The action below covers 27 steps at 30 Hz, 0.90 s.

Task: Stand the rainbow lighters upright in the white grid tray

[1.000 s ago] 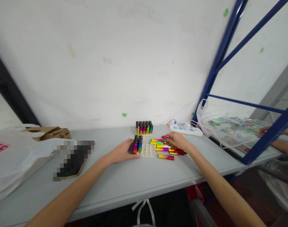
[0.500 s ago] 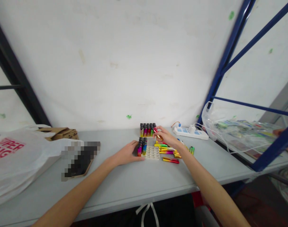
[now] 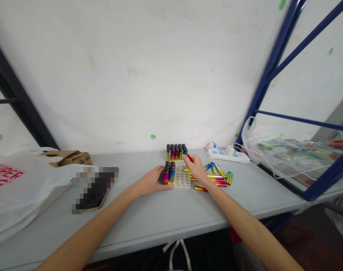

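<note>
A white tray with round holes (image 3: pixel 182 180) lies on the table, its left part filled with upright lighters (image 3: pixel 169 173) that have black tops and shiny graded colours. My left hand (image 3: pixel 153 181) curves around the tray's left side, thumb along the front corner and fingers at the back. Pinched in my right hand (image 3: pixel 196 168) is a red lighter (image 3: pixel 189 158), held above the tray's far right side and mostly covered by the fingers. Under and beside my right wrist, loose lighters (image 3: pixel 216 180) in gold, red, blue and green lie on the table.
Against the wall stands a second block of upright lighters (image 3: pixel 176 152). A white power strip (image 3: pixel 228 154) with plug and cable lies right of it. To the left are a phone (image 3: pixel 96 191), flattened cardboard (image 3: pixel 72 158) and a white plastic bag (image 3: pixel 22 192). Another person's hand (image 3: pixel 340 144) shows beyond the blue frame (image 3: pixel 261 86).
My right hand has turned and drawn slightly nearer with the red lighter, which the fingers now cover more. The left hand stays at the tray. The view has shifted slightly.
</note>
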Each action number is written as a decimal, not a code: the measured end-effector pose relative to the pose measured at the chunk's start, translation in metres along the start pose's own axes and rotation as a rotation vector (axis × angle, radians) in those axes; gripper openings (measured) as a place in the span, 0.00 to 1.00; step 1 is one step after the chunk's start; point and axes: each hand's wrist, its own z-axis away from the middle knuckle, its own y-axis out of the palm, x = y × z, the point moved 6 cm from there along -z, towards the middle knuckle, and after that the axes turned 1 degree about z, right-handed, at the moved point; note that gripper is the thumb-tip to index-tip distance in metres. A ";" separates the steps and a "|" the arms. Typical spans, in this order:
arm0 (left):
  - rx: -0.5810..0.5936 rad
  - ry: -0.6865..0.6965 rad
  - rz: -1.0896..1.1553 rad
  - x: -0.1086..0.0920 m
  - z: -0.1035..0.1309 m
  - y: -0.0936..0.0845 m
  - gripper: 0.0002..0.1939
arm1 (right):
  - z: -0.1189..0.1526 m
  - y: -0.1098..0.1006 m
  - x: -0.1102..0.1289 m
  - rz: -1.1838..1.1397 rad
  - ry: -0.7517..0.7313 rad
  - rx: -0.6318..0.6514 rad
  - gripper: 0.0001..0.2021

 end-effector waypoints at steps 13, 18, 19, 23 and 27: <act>-0.008 -0.028 -0.012 -0.001 0.000 0.001 0.34 | 0.007 0.001 0.010 0.066 -0.066 0.003 0.19; -0.019 -0.020 -0.006 -0.002 0.000 0.000 0.32 | 0.010 0.006 0.017 0.066 -0.156 0.111 0.16; -0.015 -0.020 -0.010 -0.002 0.000 0.000 0.32 | 0.011 0.008 0.017 0.066 -0.162 0.140 0.15; -0.010 -0.007 -0.027 -0.001 -0.001 0.000 0.34 | 0.011 0.009 0.020 0.158 -0.276 0.159 0.16; -0.021 -0.006 -0.023 0.002 -0.001 0.000 0.35 | 0.014 0.006 0.030 0.234 -0.321 0.173 0.19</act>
